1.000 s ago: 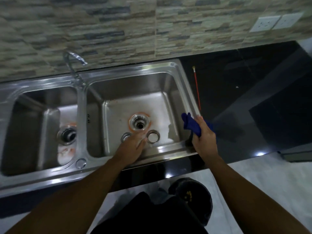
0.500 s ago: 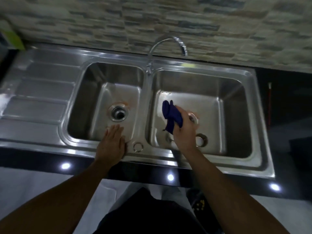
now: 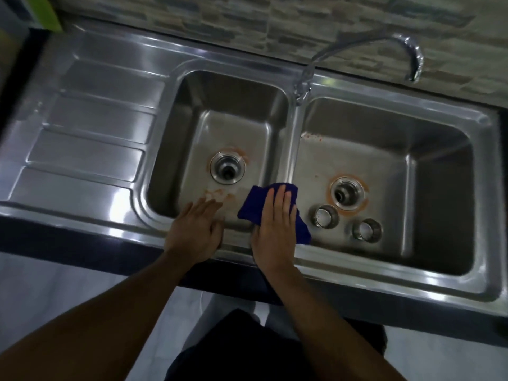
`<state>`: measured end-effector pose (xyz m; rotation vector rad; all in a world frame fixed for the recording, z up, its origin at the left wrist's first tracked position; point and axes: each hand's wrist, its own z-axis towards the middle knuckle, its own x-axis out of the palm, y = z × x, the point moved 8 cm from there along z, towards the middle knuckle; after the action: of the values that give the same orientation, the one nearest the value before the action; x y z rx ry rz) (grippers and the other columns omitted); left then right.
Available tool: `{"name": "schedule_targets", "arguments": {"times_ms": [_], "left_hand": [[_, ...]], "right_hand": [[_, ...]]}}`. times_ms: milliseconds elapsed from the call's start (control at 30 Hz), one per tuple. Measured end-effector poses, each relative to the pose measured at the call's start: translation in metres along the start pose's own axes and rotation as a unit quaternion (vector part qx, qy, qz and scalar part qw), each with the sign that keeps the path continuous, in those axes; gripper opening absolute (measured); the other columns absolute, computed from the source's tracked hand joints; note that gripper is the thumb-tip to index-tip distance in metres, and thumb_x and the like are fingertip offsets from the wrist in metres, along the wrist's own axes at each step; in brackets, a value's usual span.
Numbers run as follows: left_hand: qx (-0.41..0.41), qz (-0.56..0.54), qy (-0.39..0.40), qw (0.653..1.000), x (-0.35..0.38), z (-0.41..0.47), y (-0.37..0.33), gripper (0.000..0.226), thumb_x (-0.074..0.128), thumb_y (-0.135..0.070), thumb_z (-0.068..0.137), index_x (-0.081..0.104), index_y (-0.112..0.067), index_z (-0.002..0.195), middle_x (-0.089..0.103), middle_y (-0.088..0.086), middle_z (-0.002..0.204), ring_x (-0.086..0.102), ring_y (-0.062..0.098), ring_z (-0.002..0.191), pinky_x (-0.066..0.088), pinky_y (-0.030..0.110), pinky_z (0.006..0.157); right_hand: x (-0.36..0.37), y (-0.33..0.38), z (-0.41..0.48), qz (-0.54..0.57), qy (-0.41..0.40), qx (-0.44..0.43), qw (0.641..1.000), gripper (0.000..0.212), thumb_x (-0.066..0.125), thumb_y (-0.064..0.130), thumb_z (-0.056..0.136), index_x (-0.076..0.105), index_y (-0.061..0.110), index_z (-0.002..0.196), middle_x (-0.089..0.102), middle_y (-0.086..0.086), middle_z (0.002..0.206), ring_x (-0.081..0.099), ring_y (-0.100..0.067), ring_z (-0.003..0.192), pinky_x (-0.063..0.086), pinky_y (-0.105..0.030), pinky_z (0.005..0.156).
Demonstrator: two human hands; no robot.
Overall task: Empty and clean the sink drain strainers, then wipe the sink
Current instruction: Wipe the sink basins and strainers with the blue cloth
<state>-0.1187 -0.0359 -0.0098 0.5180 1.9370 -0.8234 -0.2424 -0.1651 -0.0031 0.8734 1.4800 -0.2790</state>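
A steel double sink (image 3: 295, 133) fills the view. My right hand (image 3: 276, 224) lies flat with straight fingers on a blue cloth (image 3: 255, 204), pressing it onto the divider between the bowls at the front. My left hand (image 3: 196, 232) rests flat on the front rim of the left bowl, holding nothing. Two metal strainer baskets (image 3: 325, 216) (image 3: 367, 230) stand on the floor of the right bowl, in front of its open drain (image 3: 347, 193). The left bowl's drain (image 3: 227, 171) is also open. Orange stains ring both drains and mark the left bowl's floor near my left fingers.
A ribbed drainboard (image 3: 82, 149) stretches to the left of the bowls. The curved tap (image 3: 357, 50) rises behind the divider with its spout over the right bowl. A stone-tile wall runs along the back. A green object (image 3: 48, 12) sits at the top left.
My right hand carried the cloth from the right bowl leftward onto the divider and flattened on it. The left hand stayed on the front rim. The view shifted and drew closer.
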Motion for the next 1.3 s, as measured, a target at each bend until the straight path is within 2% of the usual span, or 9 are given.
{"name": "schedule_targets", "arguments": {"times_ms": [133,433,567,700,833,967,1100,1200,1300], "left_hand": [[0.004,0.002,0.005,1.000,0.001,0.000,0.000,0.053,0.031,-0.042,0.099,0.057,-0.022,0.140,0.058,0.000,0.145,0.045,0.019,0.144,0.031,0.039,0.122],[0.051,-0.001,-0.031,0.998,-0.006,0.000,-0.006,0.042,0.043,-0.032,0.094,0.072,-0.020,0.121,0.073,0.001,0.123,0.063,0.024,0.127,0.048,0.042,0.108],[0.048,0.007,-0.025,0.999,-0.008,0.001,-0.008,0.045,0.041,-0.035,0.091,0.075,-0.018,0.115,0.075,0.002,0.118,0.066,0.025,0.122,0.049,0.042,0.108],[0.048,0.022,-0.017,0.998,-0.014,0.001,-0.013,0.048,0.040,-0.035,0.089,0.076,-0.016,0.113,0.076,0.003,0.117,0.068,0.024,0.119,0.050,0.041,0.106],[0.039,0.032,-0.009,0.999,-0.019,0.001,-0.019,0.048,0.041,-0.035,0.085,0.078,-0.014,0.108,0.078,0.006,0.110,0.073,0.026,0.106,0.056,0.041,0.095],[0.037,0.037,-0.009,0.999,-0.022,0.001,-0.019,0.045,0.044,-0.034,0.083,0.079,-0.014,0.104,0.079,0.006,0.105,0.076,0.026,0.097,0.060,0.040,0.085],[0.017,0.019,-0.004,1.000,-0.019,0.000,-0.015,0.044,0.045,-0.035,0.084,0.078,-0.016,0.106,0.078,0.007,0.108,0.075,0.029,0.097,0.060,0.039,0.084],[0.006,-0.002,-0.006,1.000,-0.020,0.000,-0.012,0.045,0.045,-0.037,0.084,0.076,-0.020,0.111,0.077,0.003,0.109,0.074,0.027,0.096,0.060,0.034,0.081],[-0.029,-0.061,-0.003,0.998,-0.018,0.006,0.000,0.046,0.049,-0.038,0.088,0.067,-0.024,0.127,0.073,0.000,0.121,0.071,0.024,0.105,0.056,0.034,0.087]], "right_hand": [[-0.010,-0.005,0.051,0.015,0.005,-0.014,1.000,0.086,0.057,0.010,0.090,0.007,0.006,0.161,0.001,-0.016,0.169,-0.004,-0.031,0.157,0.009,-0.053,0.127],[-0.043,-0.025,0.195,0.038,-0.006,-0.049,0.998,0.075,0.055,0.005,0.095,0.019,0.010,0.160,0.010,-0.011,0.169,0.000,-0.029,0.157,0.002,-0.049,0.128],[-0.047,-0.025,0.190,0.057,-0.010,-0.052,0.997,0.076,0.056,0.003,0.096,0.018,0.012,0.160,0.010,-0.008,0.169,-0.002,-0.026,0.157,0.000,-0.046,0.128],[-0.033,-0.019,0.118,0.048,-0.007,-0.058,0.997,0.084,0.057,0.006,0.093,0.009,0.012,0.161,0.004,-0.007,0.170,-0.009,-0.024,0.156,0.000,-0.047,0.128],[-0.015,-0.016,0.058,0.045,0.017,-0.077,0.996,0.094,0.067,0.010,0.084,0.012,0.009,0.160,0.009,-0.010,0.169,0.000,-0.028,0.157,0.008,-0.051,0.127],[-0.020,-0.017,0.082,0.053,0.010,-0.084,0.995,0.090,0.066,0.007,0.085,0.016,0.009,0.160,0.011,-0.009,0.169,-0.001,-0.027,0.157,0.003,-0.050,0.127],[-0.034,-0.021,0.160,0.058,0.004,-0.063,0.996,0.087,0.062,0.001,0.086,0.018,0.012,0.160,0.010,-0.007,0.169,-0.003,-0.024,0.157,-0.002,-0.048,0.128],[-0.042,-0.018,0.199,0.043,0.005,-0.057,0.997,0.082,0.060,-0.003,0.086,0.024,0.012,0.159,0.012,-0.008,0.169,0.001,-0.026,0.157,-0.002,-0.047,0.128],[-0.046,-0.022,0.190,0.076,-0.001,-0.060,0.995,0.076,0.058,-0.007,0.089,0.029,0.012,0.157,0.015,-0.009,0.168,0.002,-0.025,0.157,0.000,-0.045,0.128]]}}
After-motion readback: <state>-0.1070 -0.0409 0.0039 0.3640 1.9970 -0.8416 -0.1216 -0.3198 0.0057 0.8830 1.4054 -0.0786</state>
